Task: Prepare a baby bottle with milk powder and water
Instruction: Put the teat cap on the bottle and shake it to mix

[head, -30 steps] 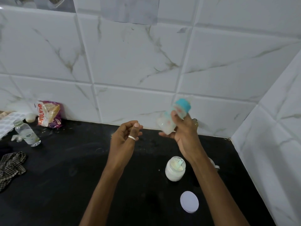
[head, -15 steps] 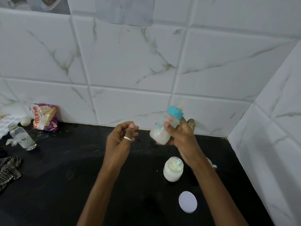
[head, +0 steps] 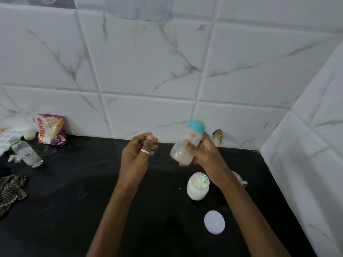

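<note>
At the far left, a checked cloth [head: 11, 190] and a small clear bottle [head: 26, 153] were seen on the black counter [head: 74, 201], with a snack packet [head: 50, 129] set against the tiled wall. The left hand [head: 137, 154] was held above the counter, its fingers loosely curled and nothing grasped. Near it, the baby bottle [head: 187, 143], blue-collared, tilted and blurred, was gripped round its body by the right hand [head: 202, 154]. Below, an open powder jar [head: 197, 186] with a scoop inside was seen on the counter, and a white lid [head: 214, 222] nearer the camera.

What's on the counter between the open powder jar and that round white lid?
Nothing. In the head view, only bare black countertop shows between the powder jar and the white lid.
</note>
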A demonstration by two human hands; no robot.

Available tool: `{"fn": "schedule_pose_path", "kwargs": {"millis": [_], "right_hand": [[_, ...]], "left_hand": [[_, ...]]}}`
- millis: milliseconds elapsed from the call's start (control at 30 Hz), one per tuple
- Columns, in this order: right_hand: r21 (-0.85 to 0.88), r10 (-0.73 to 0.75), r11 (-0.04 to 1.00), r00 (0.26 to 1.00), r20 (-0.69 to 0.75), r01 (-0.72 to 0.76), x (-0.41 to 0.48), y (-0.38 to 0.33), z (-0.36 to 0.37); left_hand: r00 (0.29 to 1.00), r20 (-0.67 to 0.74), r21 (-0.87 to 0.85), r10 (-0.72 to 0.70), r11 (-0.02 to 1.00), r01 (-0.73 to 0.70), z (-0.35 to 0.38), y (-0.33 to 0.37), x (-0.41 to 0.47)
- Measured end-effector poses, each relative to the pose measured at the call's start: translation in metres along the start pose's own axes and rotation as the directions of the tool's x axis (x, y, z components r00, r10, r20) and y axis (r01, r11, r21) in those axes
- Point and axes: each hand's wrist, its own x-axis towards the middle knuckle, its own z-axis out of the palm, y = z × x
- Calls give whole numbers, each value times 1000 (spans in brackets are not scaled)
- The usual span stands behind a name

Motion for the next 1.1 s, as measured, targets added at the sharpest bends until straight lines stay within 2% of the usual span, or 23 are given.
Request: {"fn": "schedule_pose_path", "kwargs": {"millis": [67,167,200,267,333,367,500,533,633,667,700,767,800,833,933,967,1067,1100], "right_hand": [[-34,18,999,1000,24,-17,-2,2,-2],[234,-17,971,990,-137,49,1,-1,-6],[250,-26,966,985,-171,69,2,-1,-7],[115,-19,993,992,-126,33,-2,0,-4],[-66,59,996,998,3,-59,-9,1,-1],[-93,71,993,997,15,-69,-10,1,-1],[180,-11,982,979,-206,49,0,-1,-4],[153,-28,986,978,-207,61,2,2,-4],[-73,16,997,999,-29,-18,-3,6,-2],[-97,26,995,1000,-10,-27,-3,6,-4],[-56,21,998,999,-35,-23,-2,3,-5],[155,2,988,985,-174,25,1,-2,-6],[206,-8,977,977,-213,53,2,-2,-7],[196,-10,979,979,-205,51,2,-2,-6],[-33,62,998,998,-4,-62,-4,5,-4],[-43,70,997,998,-1,-70,-5,7,-4],[217,28,976,985,-172,10,0,6,-6],[240,20,970,981,-195,28,0,6,-5]], "left_hand": [[1000,8,1,-3,1000,3,1,0,0],[1000,10,-2,2,1000,-2,1,0,-1],[1000,9,0,2,1000,-2,2,0,-2],[1000,6,6,-6,1000,6,2,0,-2],[1000,16,9,-15,1000,15,4,-1,-1],[1000,21,10,-16,1000,16,6,-1,-1],[1000,21,16,-12,1000,12,7,-3,-2],[1000,20,17,-14,1000,14,6,-3,-2],[999,28,22,-22,1000,21,6,-4,-2],[999,33,23,-20,1000,20,6,-4,-2],[999,34,25,-16,1000,15,7,-4,-1],[1000,28,25,-7,1000,6,5,-3,-2],[1000,27,27,-4,1000,4,5,-3,-3],[1000,23,29,-4,1000,3,4,-4,-3],[1000,21,28,-11,1000,10,3,-4,-3],[1000,23,28,-11,1000,11,4,-4,-2],[1000,15,21,-9,1000,8,4,-3,-2],[1000,8,12,-12,1000,12,4,-3,-3]]}}
